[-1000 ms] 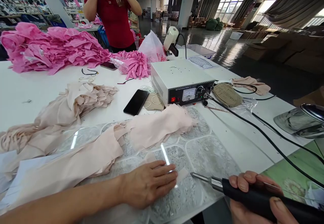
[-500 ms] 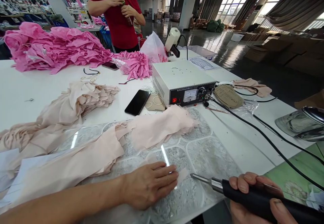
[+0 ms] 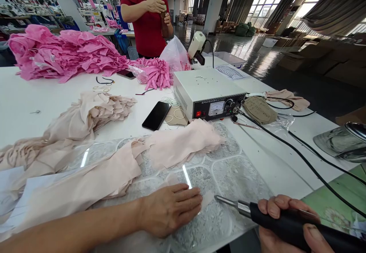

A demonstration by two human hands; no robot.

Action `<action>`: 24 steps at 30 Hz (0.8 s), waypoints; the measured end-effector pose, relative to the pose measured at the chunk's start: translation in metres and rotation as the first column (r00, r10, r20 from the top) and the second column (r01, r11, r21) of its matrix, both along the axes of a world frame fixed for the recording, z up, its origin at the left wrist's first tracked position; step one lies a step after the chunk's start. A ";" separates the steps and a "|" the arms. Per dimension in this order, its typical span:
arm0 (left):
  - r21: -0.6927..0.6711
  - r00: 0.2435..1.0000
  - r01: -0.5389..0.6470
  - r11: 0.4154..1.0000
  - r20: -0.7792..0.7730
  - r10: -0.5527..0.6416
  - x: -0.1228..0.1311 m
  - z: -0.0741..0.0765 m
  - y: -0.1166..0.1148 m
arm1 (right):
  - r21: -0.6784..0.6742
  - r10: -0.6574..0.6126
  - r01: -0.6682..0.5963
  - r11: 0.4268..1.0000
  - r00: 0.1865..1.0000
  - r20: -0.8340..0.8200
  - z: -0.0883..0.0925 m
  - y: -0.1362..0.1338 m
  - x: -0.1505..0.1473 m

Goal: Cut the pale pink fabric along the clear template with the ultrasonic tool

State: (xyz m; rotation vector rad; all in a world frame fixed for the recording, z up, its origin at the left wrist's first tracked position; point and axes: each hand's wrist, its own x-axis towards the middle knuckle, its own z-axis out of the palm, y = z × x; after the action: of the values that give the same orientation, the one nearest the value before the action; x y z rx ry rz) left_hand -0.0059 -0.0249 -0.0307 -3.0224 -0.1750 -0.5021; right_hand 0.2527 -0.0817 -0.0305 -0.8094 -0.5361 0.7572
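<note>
My left hand (image 3: 173, 209) lies flat, palm down, fingers stretched out, on a thin pale fabric piece (image 3: 207, 199) whose end shows past the fingertips. Under it is a clear patterned mat (image 3: 237, 173). My right hand (image 3: 288, 222) is wrapped round the black handle of an ultrasonic welding pen (image 3: 246, 209). The pen's metal tip is at the right end of the fabric piece; whether it touches cannot be made out. Beyond my left hand are two stacks of pale pink cut fabric, one on the right (image 3: 183, 142) and one on the left (image 3: 94, 176).
A control box (image 3: 210, 89) with a lit red switch stands behind the mat, its black cable (image 3: 286, 142) running right. Nearby are a phone (image 3: 156, 115), a glass jar (image 3: 340, 140), a beige fabric heap (image 3: 82, 115) and pink garments (image 3: 65, 54). A person in red (image 3: 147, 28) stands across the table.
The person across the table has shifted right, and their hands have moved on the bottle. My hands and the pen stay almost where they were; the view has shifted slightly.
</note>
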 end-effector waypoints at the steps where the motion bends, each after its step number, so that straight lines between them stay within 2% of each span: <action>1: -0.001 1.000 -0.001 1.000 0.004 0.001 0.000 0.000 0.000 | -0.001 0.002 -0.002 1.000 1.000 -0.004 0.001 0.000 0.000; 5: -0.003 1.000 0.002 1.000 0.030 -0.002 0.001 0.000 0.000 | 0.001 -0.011 0.011 1.000 1.000 0.003 0.005 0.001 -0.003; 14: -0.001 0.998 0.002 1.000 0.064 -0.002 0.000 -0.004 0.000 | 0.013 -0.016 0.014 1.000 0.987 0.161 0.015 0.004 -0.009; 24: 0.008 0.993 0.004 1.000 0.115 -0.005 0.001 -0.006 0.000 | 0.035 0.019 -0.025 0.999 0.987 0.162 0.023 0.007 -0.017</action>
State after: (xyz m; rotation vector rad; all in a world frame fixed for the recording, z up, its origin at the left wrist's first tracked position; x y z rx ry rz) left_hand -0.0044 -0.0253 -0.0366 -2.9883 -0.1719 -0.6759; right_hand 0.2352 -0.0744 -0.0072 -0.8358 -0.7032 0.7035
